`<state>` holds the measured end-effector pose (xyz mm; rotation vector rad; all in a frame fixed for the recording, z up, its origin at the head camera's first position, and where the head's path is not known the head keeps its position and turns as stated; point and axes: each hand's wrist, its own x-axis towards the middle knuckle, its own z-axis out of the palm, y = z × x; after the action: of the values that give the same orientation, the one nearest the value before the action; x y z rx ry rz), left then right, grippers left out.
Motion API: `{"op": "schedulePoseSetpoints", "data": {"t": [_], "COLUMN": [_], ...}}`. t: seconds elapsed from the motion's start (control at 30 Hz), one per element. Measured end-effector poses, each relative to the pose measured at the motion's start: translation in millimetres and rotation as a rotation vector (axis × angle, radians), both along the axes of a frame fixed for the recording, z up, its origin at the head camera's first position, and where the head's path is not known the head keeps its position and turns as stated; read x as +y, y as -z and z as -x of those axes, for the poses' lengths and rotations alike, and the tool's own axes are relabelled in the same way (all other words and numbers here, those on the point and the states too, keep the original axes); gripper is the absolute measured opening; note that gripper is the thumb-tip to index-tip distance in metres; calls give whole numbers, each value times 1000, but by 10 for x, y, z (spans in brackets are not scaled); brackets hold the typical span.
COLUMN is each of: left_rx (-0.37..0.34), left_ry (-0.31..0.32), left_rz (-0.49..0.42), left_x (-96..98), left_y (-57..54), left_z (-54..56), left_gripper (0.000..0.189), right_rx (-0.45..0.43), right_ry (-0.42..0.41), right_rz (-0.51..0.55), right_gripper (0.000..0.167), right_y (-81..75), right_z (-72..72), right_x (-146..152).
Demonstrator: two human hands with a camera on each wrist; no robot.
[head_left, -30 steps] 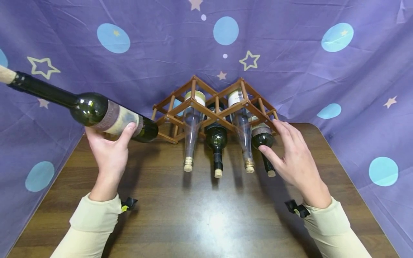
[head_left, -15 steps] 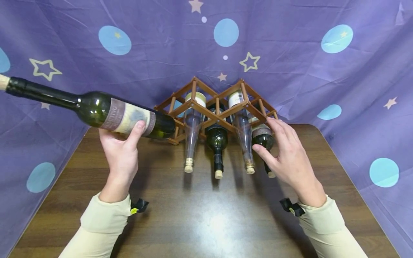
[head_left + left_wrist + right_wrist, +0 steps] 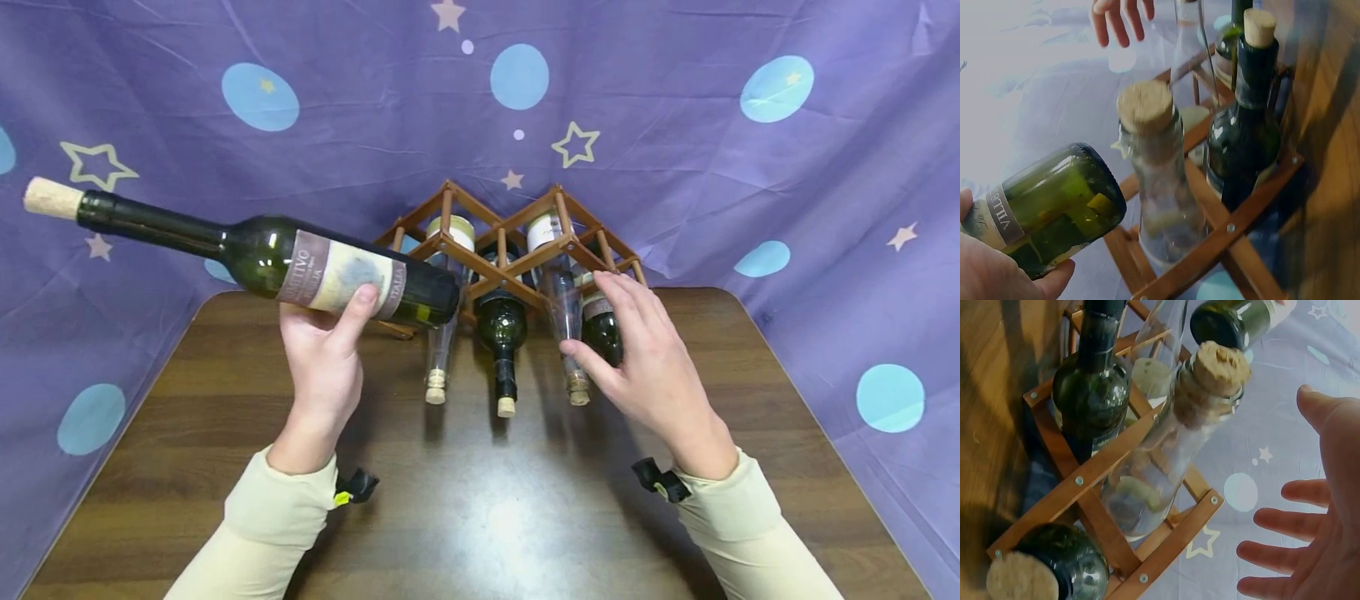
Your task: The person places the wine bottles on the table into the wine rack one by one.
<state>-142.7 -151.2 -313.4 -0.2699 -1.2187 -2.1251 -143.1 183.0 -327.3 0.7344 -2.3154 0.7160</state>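
My left hand (image 3: pixel 326 367) grips a dark green wine bottle (image 3: pixel 255 258) around its labelled body, thumb across the label. The bottle lies almost level in the air, its cork pointing left and its base in front of the wooden wine rack's (image 3: pixel 517 271) left part. Beside the rack's right part my right hand (image 3: pixel 656 358) is held up with fingers spread, holding nothing. In the right wrist view its fingers (image 3: pixel 1291 522) stand apart from the nearest clear bottle (image 3: pixel 1154 469). Two clear bottles and two green ones rest in the rack, necks forward; my right hand partly hides the rightmost green bottle (image 3: pixel 600 329).
The rack stands at the back of a brown wooden table (image 3: pixel 480 500), close to a purple curtain (image 3: pixel 375 100) with stars and circles. Corked necks, such as that of the middle green bottle (image 3: pixel 506 375), jut out over the tabletop.
The left hand has carried the green bottle rightward, bringing its base across the rack's left part. My right hand has shifted left, covering more of the rightmost bottle. The racked bottles stay in place.
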Motion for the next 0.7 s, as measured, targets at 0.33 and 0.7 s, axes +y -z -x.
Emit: {"op": "schedulePoseSetpoints", "data": {"t": [0.33, 0.7], "left_rx": [-36, -116], "left_ry": [125, 214], "left_rz": [-36, -26], "left_x": [233, 526], "left_y": [10, 19], "left_z": [-37, -130], "left_gripper": [47, 49], "right_rx": [36, 51], "right_ry": [-63, -112], "right_rz": [-6, 1], "right_gripper": [88, 94], "right_y": [-42, -87], "right_z": [6, -17], "right_x": [-190, -395]}}
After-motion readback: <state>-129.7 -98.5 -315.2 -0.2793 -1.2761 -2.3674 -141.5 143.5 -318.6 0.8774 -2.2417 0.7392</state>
